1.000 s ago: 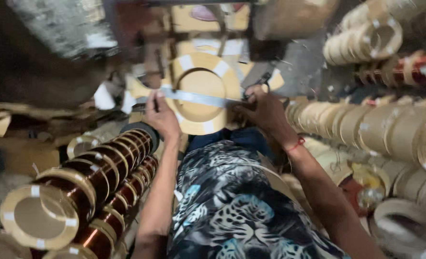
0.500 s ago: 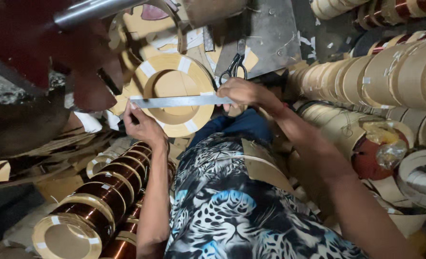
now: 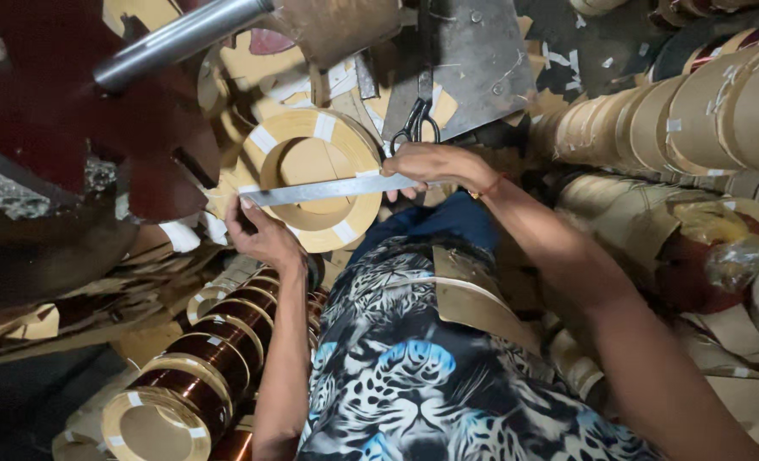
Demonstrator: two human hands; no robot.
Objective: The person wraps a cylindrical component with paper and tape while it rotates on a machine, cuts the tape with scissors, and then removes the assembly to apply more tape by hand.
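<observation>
Across paper-wrapped ring (image 3: 311, 141), metal ruler (image 3: 332, 189), left hand (image 3: 260, 235), right hand (image 3: 435, 164) gripping ends

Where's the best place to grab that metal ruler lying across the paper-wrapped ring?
Probably at its two ends. The metal ruler lies flat across the paper-wrapped ring, overhanging the rim on both sides, so fingers can pinch each free end from outside, as the left hand and right hand do now. Its middle spans the ring's opening.

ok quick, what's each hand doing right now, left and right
Left hand: closed on the left end of the long flat steel ruler laid across the tan paper-wrapped ring coil.
Right hand: closed on the ruler's right end.
</observation>
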